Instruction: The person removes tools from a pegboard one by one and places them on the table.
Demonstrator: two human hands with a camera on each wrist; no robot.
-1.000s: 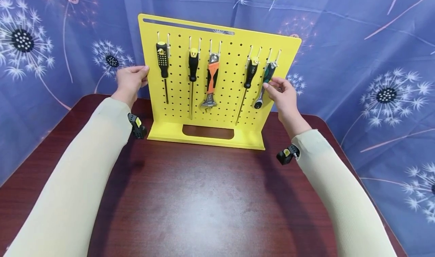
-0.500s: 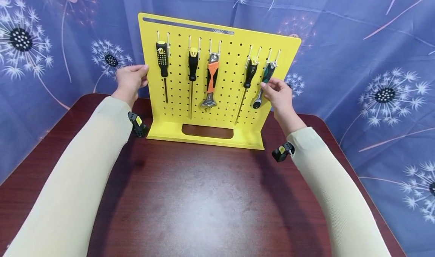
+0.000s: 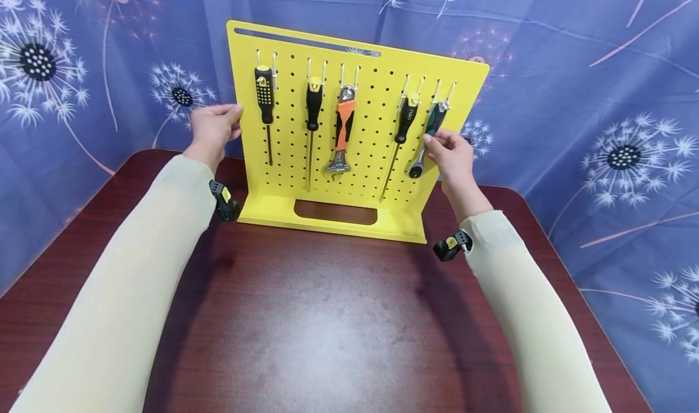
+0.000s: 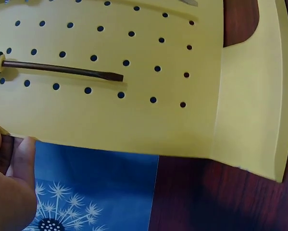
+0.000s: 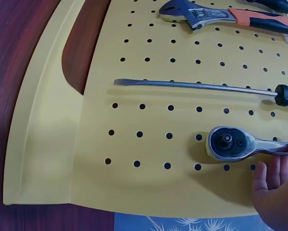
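Observation:
My left hand (image 3: 213, 131) pinches the left edge of a yellow pegboard (image 3: 366, 119) between thumb and fingers. On the board's right side my right hand (image 3: 454, 158) holds a ratchet wrench (image 3: 435, 119) with a green and black handle by its shank, just below the handle. Its round head (image 5: 225, 143) stands off the board in the right wrist view, and its top end hangs at white hooks. Left of it hangs a black screwdriver (image 3: 406, 120). Farther left are an adjustable wrench (image 3: 344, 125) with orange grips and a second black screwdriver (image 3: 314, 107). Nearest my left hand hangs a yellow-dotted screwdriver (image 3: 264, 94).
The pegboard stands on its folded base (image 3: 267, 210) toward the back of a dark red wooden table (image 3: 327, 304). A cutout runs through the base's middle. Behind hangs a blue curtain (image 3: 349, 6) with dandelion prints.
My right hand has shifted slightly left along the board, and the ratchet wrench's handle and head have barely moved. The left hand keeps its place on the edge. The head view has drifted a little.

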